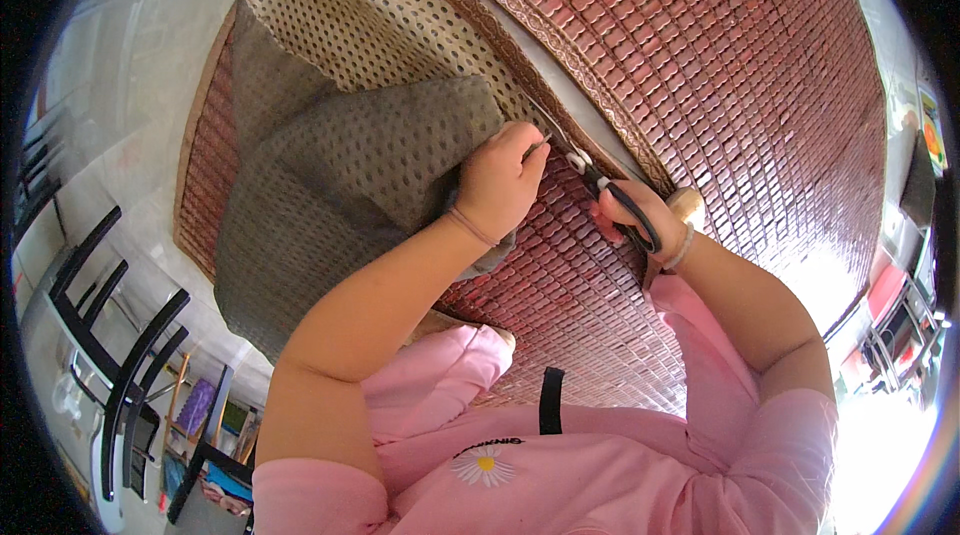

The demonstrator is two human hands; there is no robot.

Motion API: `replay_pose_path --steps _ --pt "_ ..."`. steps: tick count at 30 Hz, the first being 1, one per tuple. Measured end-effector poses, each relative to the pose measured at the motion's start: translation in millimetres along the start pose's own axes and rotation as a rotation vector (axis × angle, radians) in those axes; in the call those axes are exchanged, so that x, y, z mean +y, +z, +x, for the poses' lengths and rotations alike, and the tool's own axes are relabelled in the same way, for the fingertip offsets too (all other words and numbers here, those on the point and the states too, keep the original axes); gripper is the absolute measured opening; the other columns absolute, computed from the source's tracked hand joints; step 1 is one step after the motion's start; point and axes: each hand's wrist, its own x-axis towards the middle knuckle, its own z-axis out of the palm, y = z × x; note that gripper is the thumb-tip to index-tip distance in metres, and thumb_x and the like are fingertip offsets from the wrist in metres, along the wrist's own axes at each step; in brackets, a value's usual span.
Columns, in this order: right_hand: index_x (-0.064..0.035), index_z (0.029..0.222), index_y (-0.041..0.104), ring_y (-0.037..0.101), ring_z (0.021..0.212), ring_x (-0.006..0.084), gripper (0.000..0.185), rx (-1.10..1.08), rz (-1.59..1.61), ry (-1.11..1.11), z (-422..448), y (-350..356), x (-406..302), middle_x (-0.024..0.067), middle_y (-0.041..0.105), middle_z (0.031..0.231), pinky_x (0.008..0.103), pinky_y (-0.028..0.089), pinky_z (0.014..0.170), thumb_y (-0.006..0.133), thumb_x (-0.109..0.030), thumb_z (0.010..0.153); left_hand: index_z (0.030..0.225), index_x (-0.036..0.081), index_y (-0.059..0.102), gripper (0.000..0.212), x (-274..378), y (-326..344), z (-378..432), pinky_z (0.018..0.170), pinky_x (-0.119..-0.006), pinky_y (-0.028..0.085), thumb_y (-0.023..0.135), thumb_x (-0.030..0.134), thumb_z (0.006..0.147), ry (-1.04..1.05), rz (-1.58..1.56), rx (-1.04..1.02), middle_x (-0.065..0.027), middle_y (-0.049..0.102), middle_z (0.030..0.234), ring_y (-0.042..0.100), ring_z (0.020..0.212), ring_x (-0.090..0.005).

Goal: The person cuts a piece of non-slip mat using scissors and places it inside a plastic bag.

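Observation:
My left hand (504, 173) pinches a corner of a dark grey dotted cloth (360, 160), whose perforated beige underside (360, 17) is turned up above it. My right hand (637, 216) grips black-handled scissors (592, 173), with the fingers in the handle loops. The blades point up and left, towards the patterned brown edging (480, 32) beside the left fingertips. How far the blades are apart is hard to tell. Beneath the hands lies a reddish-brown mat of small tiles (585, 287), partly covered by the cloth.
A second tiled mat (712, 47) with a patterned brown border (555, 32) spreads across the upper right. Black chair frames (120, 377) and a shelf with coloured items (199, 407) stand at the lower left. More furniture stands at the far right. The pale floor (150, 85) shows at left.

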Motion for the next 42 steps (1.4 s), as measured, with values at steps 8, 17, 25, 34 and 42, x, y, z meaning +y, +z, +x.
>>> replay_pose_path --steps 8,17,25,34,42 --pt "-0.0027 0.081 0.052 0.044 0.056 0.0102 0.048 -0.077 0.179 0.041 11.3 8.3 -8.5 0.0014 0.048 0.068 0.0232 0.032 0.049 0.054 -0.050 0.090 0.089 0.003 0.058 0.012 -0.7 -12.7 -2.4 0.070 -0.033 0.047 0.064 0.012 0.083 -0.115 -0.076 -0.035 -0.0134 0.061 0.083 0.060 0.077 -0.0252" --pt "-0.0020 0.077 0.054 0.045 0.054 0.0103 0.052 -0.047 0.076 0.039 19.4 13.7 -28.4 0.0026 0.048 0.065 0.0239 0.034 0.049 0.057 -0.053 0.087 0.097 0.003 0.060 0.020 19.0 -21.2 10.5 0.072 -0.032 0.047 0.064 0.018 0.085 -0.447 0.133 -0.169 -0.0124 0.064 0.088 0.061 0.080 -0.0235" --pt "-0.0002 0.075 0.054 0.045 0.051 0.0117 0.054 -0.008 0.105 -0.037 26.7 26.7 -34.8 0.0035 0.048 0.064 0.0236 0.032 0.044 0.059 -0.053 0.085 0.097 0.000 0.061 0.013 3.3 -25.4 5.0 0.081 -0.032 0.047 0.059 0.008 0.086 -0.131 -0.024 0.013 -0.0144 0.064 0.098 0.062 0.090 -0.0282" --pt "-0.0073 0.066 0.050 0.045 0.047 0.0085 0.050 0.003 0.037 -0.004 21.4 24.4 -50.8 0.0001 0.046 0.057 0.0229 0.033 0.043 0.057 -0.052 0.087 0.100 0.004 0.051 0.011 -9.4 -24.2 9.2 0.077 -0.038 0.045 0.050 0.001 0.089 0.022 0.012 0.071 -0.0158 0.060 0.097 0.059 0.088 -0.0354" --pt "-0.0048 0.075 0.052 0.045 0.051 0.0079 0.048 -0.085 0.018 0.050 11.4 9.0 -47.1 0.0004 0.048 0.063 0.0229 0.034 0.046 0.055 -0.050 0.089 0.105 0.004 0.049 0.013 -20.6 -20.7 21.9 0.080 -0.039 0.045 0.048 0.007 0.092 -0.039 0.143 0.156 -0.0188 0.057 0.096 0.057 0.090 -0.0367"
